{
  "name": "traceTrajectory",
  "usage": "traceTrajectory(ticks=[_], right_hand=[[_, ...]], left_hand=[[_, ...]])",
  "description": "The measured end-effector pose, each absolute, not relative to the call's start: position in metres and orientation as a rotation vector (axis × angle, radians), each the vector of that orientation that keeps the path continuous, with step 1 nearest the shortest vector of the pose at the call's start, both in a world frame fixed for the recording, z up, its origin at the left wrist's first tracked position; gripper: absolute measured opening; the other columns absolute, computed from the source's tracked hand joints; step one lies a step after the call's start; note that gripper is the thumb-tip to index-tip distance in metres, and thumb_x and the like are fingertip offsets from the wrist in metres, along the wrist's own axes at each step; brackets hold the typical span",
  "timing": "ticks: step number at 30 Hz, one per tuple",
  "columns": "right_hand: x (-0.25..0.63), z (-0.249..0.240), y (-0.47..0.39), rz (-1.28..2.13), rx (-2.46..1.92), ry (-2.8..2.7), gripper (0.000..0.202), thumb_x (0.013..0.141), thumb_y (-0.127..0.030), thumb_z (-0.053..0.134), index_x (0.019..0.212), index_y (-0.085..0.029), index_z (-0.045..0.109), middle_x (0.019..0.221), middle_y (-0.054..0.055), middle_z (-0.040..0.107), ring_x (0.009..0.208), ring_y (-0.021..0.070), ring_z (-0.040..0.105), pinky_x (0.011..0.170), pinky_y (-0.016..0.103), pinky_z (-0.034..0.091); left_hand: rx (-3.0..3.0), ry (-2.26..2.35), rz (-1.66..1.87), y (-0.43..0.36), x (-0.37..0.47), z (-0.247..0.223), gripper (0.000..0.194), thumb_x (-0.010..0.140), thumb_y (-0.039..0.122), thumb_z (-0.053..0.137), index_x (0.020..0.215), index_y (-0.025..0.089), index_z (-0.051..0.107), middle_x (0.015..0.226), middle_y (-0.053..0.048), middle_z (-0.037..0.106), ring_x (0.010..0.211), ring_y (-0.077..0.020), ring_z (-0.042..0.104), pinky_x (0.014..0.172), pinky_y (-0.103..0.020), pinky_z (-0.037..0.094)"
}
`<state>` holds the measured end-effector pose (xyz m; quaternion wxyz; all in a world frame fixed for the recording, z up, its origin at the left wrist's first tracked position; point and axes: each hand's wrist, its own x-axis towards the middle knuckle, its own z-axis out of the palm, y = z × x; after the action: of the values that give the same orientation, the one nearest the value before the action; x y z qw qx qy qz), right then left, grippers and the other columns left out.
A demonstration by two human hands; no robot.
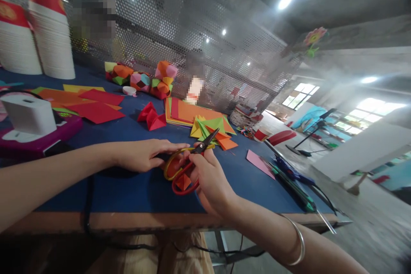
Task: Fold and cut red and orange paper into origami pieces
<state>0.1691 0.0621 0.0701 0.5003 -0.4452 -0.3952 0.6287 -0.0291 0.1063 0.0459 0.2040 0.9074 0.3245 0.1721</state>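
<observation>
My right hand point(212, 175) is closed around a pair of scissors point(201, 147) with dark blades, one red handle loop and one yellow. The blades point up and away to the right, slightly parted. My left hand point(141, 154) reaches in from the left with straight fingers and thumb apart, its fingertips at the yellow loop. A small orange folded paper piece point(183, 182) shows through the red loop. Just past the blades lies a pile of green, yellow and orange folded pieces point(208, 128). A red folded piece point(150, 116) stands beyond my left hand.
Stacked coloured paper point(189, 113) lies behind the pile. Loose sheets point(99, 105), a white charger point(28, 113) on a purple box and tall paper-cup stacks point(53, 38) are leftward. Paper balls point(162, 81) line the mesh. At right are pink paper point(258, 162) and a green-handled tool point(293, 188).
</observation>
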Motion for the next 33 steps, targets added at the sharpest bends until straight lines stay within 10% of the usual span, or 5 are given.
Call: traceTrajectory(ticks=[33], right_hand=[[0.196,0.055,0.063,1.431,-0.974,-1.249,0.029,0.078,-0.027,0.066,0.1,-0.026,0.047,0.082,-0.003,0.061,0.075,0.0158,0.058,0.074,0.03,0.053]], left_hand=[[2.419,0.914,0.446,0.107,-0.026,0.051,0.06,0.091,0.019,0.06,0.151,0.019,0.056,0.139,-0.01,0.071,0.127,-0.022,0.067,0.11,-0.029,0.047]])
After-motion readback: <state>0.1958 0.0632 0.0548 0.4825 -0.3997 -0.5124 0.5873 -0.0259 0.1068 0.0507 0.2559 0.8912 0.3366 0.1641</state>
